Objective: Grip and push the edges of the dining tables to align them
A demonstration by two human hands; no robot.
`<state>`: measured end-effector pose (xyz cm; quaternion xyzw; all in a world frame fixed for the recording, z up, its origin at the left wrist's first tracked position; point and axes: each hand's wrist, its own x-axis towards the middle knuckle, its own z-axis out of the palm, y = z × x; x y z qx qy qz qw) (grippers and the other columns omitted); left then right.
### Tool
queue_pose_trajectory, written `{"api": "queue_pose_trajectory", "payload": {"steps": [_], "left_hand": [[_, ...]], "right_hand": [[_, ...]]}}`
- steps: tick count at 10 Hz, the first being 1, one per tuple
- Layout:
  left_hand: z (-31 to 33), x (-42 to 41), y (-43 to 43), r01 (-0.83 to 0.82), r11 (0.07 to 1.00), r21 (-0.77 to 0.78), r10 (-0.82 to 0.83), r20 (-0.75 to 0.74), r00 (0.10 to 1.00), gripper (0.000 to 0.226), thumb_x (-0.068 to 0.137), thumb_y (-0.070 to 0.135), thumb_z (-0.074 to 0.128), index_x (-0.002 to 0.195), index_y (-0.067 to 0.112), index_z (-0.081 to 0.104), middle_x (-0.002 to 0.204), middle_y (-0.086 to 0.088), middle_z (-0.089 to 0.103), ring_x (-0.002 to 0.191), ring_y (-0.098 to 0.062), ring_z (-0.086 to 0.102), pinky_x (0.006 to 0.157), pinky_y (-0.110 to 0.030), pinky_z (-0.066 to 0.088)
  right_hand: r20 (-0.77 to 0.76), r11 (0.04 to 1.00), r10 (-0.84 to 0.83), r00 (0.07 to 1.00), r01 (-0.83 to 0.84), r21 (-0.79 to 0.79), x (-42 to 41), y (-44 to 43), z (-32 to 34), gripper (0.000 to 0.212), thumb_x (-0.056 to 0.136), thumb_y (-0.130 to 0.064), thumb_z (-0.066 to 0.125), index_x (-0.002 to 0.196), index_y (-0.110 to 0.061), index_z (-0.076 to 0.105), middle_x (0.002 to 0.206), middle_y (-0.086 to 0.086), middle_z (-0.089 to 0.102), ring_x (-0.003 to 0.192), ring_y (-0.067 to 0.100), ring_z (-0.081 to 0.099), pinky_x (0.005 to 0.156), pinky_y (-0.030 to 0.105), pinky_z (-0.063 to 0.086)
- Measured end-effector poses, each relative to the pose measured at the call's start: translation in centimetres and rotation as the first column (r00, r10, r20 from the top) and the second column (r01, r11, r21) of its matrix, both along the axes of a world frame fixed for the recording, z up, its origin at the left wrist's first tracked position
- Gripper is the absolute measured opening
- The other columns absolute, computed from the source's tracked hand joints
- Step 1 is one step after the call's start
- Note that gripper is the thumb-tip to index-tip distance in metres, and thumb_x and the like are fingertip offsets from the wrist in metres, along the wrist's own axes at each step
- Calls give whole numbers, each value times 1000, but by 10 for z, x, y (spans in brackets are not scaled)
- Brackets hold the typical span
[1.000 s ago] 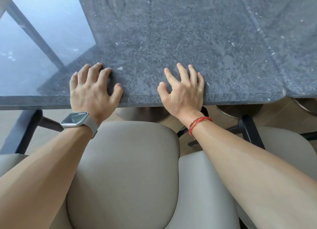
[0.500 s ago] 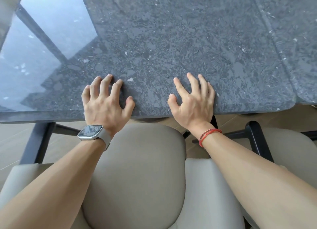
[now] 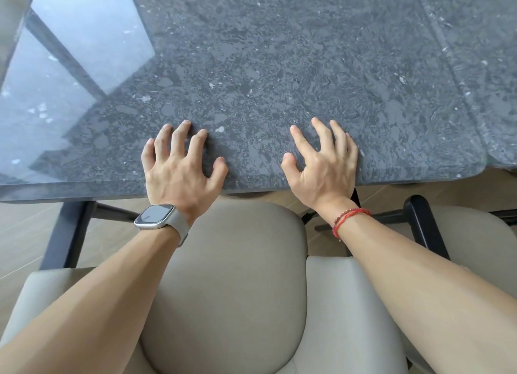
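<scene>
A dark grey speckled stone dining table (image 3: 279, 65) fills the upper view, with its near edge running across the middle. A second table (image 3: 492, 65) of the same stone butts against it at the right, and the seam between them runs down to a rounded corner. My left hand (image 3: 179, 172), with a watch on its wrist, rests on the top just inside the near edge, fingers spread and arched onto their tips. My right hand (image 3: 324, 166), above a red bracelet, presses the top the same way, heel at the edge.
A beige padded chair back (image 3: 223, 275) stands between my arms, close under the table edge. Another beige chair (image 3: 475, 233) with a black frame is at the right. A black table leg (image 3: 67, 233) stands at the left on the wooden floor (image 3: 22, 233).
Both hands stay on the near edge. Their fingers have risen from lying flat to arched on the tips. The table edge sits lower in view and the black leg at left has appeared.
</scene>
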<state>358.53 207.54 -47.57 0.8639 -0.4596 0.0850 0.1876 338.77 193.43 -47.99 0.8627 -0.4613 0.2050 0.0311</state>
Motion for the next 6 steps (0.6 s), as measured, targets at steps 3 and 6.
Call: {"api": "queue_pose_trajectory", "payload": {"steps": [3, 6], "left_hand": [[54, -22, 14, 17, 1000, 17, -4, -582, 813, 82, 79, 69, 34, 145, 25, 54, 158, 3, 45, 151, -21, 33, 126, -45, 20], [176, -96, 68, -167, 889, -426, -332, -851, 406, 47, 85, 66, 47, 125, 47, 64, 134, 26, 63, 131, -1, 56, 112, -35, 43]], "right_hand": [[-24, 886, 94, 995, -73, 458, -10, 2, 45, 56, 98, -54, 43, 149, -31, 47, 158, 10, 39, 149, 32, 26, 122, 51, 19], [449, 614, -67, 891, -318, 722, -73, 54, 170, 61, 87, -63, 43, 144, -41, 48, 139, -1, 55, 126, 15, 54, 106, 30, 37]]}}
